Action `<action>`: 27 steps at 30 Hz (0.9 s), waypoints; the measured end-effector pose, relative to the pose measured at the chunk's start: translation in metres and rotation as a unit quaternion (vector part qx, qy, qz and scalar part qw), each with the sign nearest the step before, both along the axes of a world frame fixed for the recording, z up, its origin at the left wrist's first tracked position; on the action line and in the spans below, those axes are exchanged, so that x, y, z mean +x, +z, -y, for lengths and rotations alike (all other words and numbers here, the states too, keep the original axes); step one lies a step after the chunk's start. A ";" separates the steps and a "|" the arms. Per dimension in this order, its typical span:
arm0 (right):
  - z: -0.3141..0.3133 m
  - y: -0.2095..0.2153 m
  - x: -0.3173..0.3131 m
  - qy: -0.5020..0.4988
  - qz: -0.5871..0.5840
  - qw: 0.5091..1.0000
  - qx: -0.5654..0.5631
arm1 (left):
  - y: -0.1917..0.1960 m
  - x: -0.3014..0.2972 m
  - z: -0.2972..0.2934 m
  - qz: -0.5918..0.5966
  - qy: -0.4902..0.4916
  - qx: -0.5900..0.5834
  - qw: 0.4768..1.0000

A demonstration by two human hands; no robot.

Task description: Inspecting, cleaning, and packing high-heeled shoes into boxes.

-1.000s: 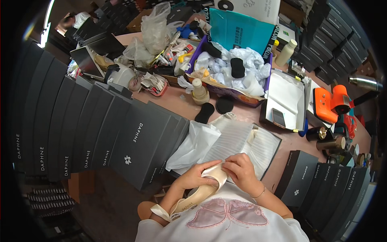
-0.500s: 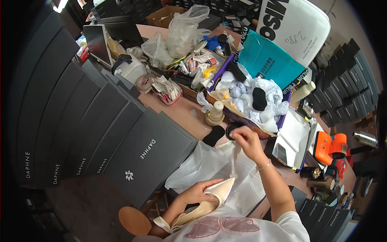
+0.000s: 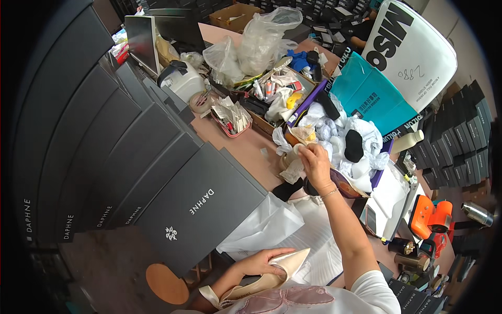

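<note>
A cream pointed-toe shoe is in my left hand, close to my body at the bottom of the view. My fingers wrap over its upper, and its strap hangs near my wrist. Further forward, my right hand is pinched closed at the pale top of a small bottle. A thin whitish cloth hangs from its fingers and partly covers the bottle. Behind that hand stands a purple-edged box of crumpled white paper. Black pads lie just below it on the table.
Dark shoe boxes are stacked at the left, more at the right. White tissue paper lies before me. A pink basket, a teal box flap, an orange tool and a phone surround the workspace.
My right hand has moved forward, away from the shoe, carrying the whitish cloth to the small bottle. My left hand still holds the shoe, now slightly lower in view. The whole view has shifted.
</note>
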State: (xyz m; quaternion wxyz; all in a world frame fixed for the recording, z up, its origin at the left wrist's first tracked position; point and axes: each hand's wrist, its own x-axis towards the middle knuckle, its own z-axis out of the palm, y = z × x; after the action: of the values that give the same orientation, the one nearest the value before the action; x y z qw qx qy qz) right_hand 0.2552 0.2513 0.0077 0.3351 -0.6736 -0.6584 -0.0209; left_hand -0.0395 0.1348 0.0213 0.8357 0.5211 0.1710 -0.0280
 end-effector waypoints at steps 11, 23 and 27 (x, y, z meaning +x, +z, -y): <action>0.034 -0.010 0.006 -0.132 -0.175 0.967 0.129 | 0.022 0.000 0.005 0.014 -0.049 -0.008 0.999; 0.023 0.003 -0.007 -0.066 -0.139 0.983 0.103 | 0.036 -0.005 0.009 0.020 -0.095 0.025 0.995; 0.006 -0.027 -0.017 -0.002 -0.100 0.995 0.015 | 0.039 -0.020 0.008 0.014 -0.095 0.069 0.993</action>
State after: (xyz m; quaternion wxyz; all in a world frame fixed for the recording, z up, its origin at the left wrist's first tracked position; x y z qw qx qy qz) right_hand 0.2384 0.2450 -0.0190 0.4094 -0.6687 -0.6196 0.0362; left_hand -0.0596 0.1264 0.0603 0.7938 0.5916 0.1102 -0.0881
